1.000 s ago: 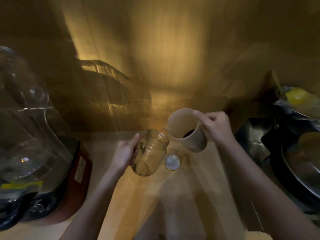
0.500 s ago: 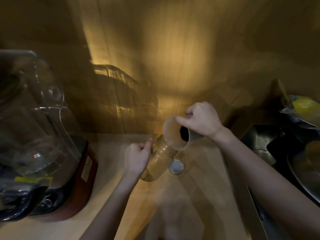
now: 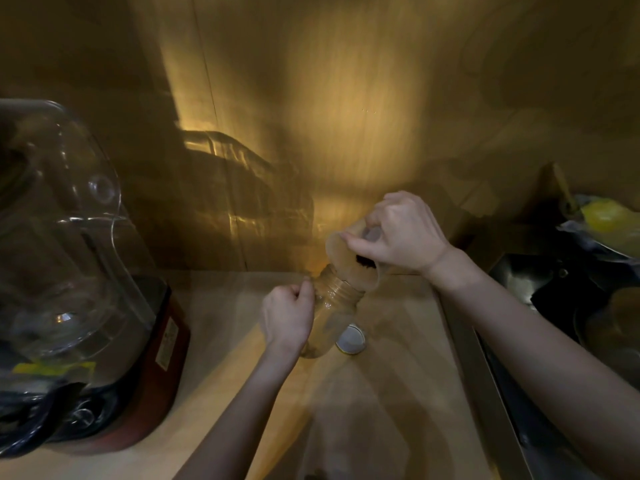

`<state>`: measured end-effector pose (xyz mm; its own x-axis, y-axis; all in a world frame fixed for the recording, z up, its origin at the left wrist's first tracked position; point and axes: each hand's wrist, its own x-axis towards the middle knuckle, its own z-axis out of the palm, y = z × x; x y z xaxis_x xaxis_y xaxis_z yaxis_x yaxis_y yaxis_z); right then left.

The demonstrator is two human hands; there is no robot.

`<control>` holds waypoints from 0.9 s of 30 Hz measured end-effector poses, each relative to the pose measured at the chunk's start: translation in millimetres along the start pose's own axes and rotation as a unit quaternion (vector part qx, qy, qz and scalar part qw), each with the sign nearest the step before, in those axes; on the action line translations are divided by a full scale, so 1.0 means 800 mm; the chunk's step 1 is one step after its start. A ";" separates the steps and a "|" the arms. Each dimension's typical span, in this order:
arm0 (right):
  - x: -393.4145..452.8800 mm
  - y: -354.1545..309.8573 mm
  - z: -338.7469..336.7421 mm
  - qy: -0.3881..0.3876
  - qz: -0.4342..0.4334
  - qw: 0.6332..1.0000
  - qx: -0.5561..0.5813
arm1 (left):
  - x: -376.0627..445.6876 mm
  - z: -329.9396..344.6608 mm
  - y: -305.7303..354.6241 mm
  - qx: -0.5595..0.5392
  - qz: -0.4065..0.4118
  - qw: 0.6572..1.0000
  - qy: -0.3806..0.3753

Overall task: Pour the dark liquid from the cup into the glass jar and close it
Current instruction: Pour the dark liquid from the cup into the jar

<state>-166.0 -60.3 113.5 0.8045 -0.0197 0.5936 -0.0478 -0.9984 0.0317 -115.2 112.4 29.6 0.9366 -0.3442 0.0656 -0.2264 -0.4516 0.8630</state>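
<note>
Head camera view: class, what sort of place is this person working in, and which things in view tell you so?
Most likely a home kitchen. A blender with a clear jug stands on the wooden counter, a sink holding dishes lies to the right, and the hands tip a cup into a glass jar.

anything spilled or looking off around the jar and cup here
No spill shows on the counter. The glass jar is tilted in the left hand, and the right hand tips the cup at its mouth, as pouring requires. The lid lies beside the jar. Dim light could hide small drips.
</note>
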 end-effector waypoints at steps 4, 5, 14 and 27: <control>0.009 0.005 -0.004 -0.011 -0.006 1.000 -0.007 | 0.005 0.003 0.006 -0.011 -0.003 1.000 0.004; 0.011 0.006 -0.005 -0.014 -0.016 1.000 -0.006 | 0.005 0.003 0.008 -0.012 -0.003 1.000 0.007; 0.027 0.011 -0.010 -0.047 -0.049 0.998 -0.014 | 0.008 0.007 0.007 -0.026 -0.013 0.999 -0.013; 0.033 0.011 -0.009 -0.046 -0.082 0.995 -0.027 | 0.020 0.012 0.004 -0.025 -0.003 1.000 -0.012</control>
<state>-149.4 -69.5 135.4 0.8547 0.1351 0.5012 0.0581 -0.9844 0.1663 -103.7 97.7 29.0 0.9311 -0.3616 0.0483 -0.2060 -0.4117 0.8877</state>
